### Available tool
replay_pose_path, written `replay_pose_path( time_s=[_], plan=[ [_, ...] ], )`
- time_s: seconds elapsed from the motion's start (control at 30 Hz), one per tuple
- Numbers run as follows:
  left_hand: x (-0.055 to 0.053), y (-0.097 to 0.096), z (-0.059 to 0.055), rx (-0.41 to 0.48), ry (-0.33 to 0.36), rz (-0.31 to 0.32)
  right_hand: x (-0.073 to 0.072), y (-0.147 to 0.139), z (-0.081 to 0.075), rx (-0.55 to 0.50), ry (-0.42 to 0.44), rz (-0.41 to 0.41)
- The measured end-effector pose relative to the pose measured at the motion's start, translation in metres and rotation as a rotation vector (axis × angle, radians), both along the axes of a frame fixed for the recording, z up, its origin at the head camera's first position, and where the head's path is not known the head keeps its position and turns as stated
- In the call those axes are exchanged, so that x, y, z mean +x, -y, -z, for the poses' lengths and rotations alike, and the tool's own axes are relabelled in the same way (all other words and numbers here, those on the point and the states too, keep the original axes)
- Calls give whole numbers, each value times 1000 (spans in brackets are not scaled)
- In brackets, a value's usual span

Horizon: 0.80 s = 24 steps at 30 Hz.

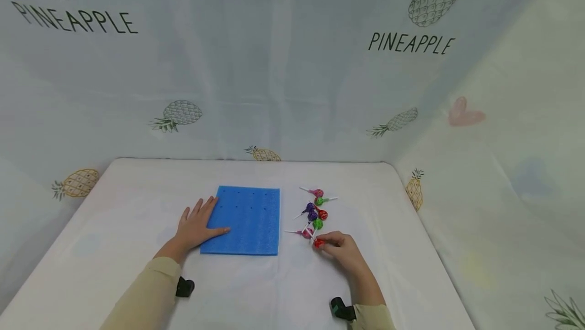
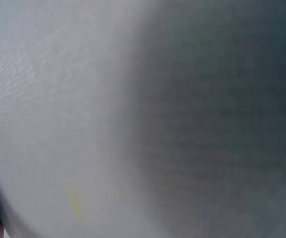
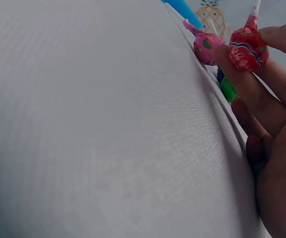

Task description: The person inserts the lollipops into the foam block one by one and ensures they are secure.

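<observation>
A blue foam board (image 1: 251, 223) with rows of small holes near its far side lies on the table. My left hand (image 1: 195, 225) rests on its left edge, fingers spread. In my right hand (image 1: 343, 251), thumb and fingertips pinch a red-wrapped lollipop (image 3: 248, 49); its white stick points up in the right wrist view. Close by lie several more lollipops: a pink one (image 1: 307, 233), a green one (image 1: 318, 224), a purple one (image 1: 313, 216) and another red one (image 1: 323, 215). The left wrist view shows mostly tablecloth and hardly any hand.
Farther back in the loose group are another pink lollipop (image 1: 316, 192) and another green one (image 1: 319, 201). A white cloth covers the table (image 1: 155, 193). Behind it hangs a pineapple-print curtain (image 1: 283, 76).
</observation>
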<state>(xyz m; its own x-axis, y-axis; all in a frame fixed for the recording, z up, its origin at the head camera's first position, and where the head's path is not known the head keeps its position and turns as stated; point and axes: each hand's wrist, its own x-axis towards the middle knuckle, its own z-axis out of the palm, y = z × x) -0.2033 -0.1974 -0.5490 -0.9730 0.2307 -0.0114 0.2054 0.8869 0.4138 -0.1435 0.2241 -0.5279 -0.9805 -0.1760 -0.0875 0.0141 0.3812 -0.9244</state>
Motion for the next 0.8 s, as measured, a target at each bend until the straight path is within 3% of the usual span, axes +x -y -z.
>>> replay_pose_path(
  time_s=[0.13, 0.27, 0.4, 0.47, 0.63, 0.8],
  plan=[
    [1, 0, -3, 2, 6, -4, -8, -5, 20, 3, -27, 28],
    [0, 0, -3, 11, 6, -8, -11, -4, 20, 15, -70, 41],
    [1, 0, -3, 27, 6, -9, -10, -1, 14, 2, -46, 65],
    [2, -1, -2, 47, 7, -3, -9, 1, 9, -11, -22, 78],
    [3, -5, 3, 81, 11, 11, 0, 9, -22, -40, -45, 30],
    [2, -12, 6, 82, 4, -9, 3, 17, -48, -4, -77, -12]
  ],
)
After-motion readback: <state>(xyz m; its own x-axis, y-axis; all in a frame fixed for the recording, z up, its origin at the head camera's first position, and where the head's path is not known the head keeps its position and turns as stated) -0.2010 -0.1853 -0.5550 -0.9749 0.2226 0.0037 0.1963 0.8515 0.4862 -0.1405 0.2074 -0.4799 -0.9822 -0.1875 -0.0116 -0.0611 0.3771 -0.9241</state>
